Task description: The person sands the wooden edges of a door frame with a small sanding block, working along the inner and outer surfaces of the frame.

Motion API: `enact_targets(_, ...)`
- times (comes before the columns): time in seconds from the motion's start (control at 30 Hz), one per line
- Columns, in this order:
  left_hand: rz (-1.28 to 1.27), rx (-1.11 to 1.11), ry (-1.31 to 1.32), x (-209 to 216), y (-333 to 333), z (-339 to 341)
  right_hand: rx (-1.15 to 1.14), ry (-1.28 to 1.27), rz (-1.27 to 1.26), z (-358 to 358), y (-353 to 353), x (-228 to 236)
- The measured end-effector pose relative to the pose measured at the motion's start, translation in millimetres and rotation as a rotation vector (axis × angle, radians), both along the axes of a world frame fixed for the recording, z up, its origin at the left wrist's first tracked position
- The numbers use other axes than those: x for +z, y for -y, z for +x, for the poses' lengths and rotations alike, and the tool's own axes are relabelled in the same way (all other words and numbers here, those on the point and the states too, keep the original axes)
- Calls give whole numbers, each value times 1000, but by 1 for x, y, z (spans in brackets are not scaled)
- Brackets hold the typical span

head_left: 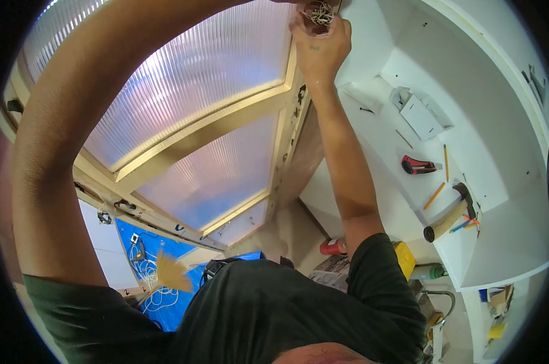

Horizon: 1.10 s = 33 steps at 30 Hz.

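Up at the top edge, my right hand (323, 54) is raised beside the upright of a wooden frame, its fingers curled round a clump of thin pale strands or slivers (320, 13). What exactly the clump is, and whether something encloses it, is too small to tell. My left arm bends over from the lower left to the same spot. Only a sliver of my left hand (289, 1) shows there, its fingers cut off by the picture's edge. The pale wooden frame (195, 115) holds ribbed translucent panels (214, 67).
On the white shelf (383, 176) at right lie a red and black utility knife (418, 165), two pencils (446, 162), a hammer (449, 219) and a white box-like fitting (421, 115). Below are a red cylinder (333, 246), blue sheeting (165, 315), a straw brush (170, 274) and white cable (142, 267).
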<state>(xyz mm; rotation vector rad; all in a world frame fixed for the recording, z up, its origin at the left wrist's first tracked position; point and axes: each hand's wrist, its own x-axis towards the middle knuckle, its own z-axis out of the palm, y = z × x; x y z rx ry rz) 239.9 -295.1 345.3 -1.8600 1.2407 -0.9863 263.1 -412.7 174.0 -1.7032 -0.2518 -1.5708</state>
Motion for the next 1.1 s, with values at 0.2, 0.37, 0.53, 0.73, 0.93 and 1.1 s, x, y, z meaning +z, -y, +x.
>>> enact_targets(0.2,-25,32,-81,-29,-2,-11,-55,73,-6,3,0,-35)
enact_targets(0.37,19,-11,9,-58,-6,-3,67,25,47,-5,-9,-59)
enact_targets(0.53,-26,-34,-39,-83,-1,-3,76,7,65,-10,-5,-87)
enact_targets(0.73,-18,-29,-53,-106,-3,-5,59,-109,79,-21,-6,-107)
enact_targets(0.93,-105,-81,-122,-139,-2,-5,84,-212,106,-36,-11,-123)
enact_targets(1.1,-108,-71,-175,-154,3,3,29,-203,60,-35,-8,-138)
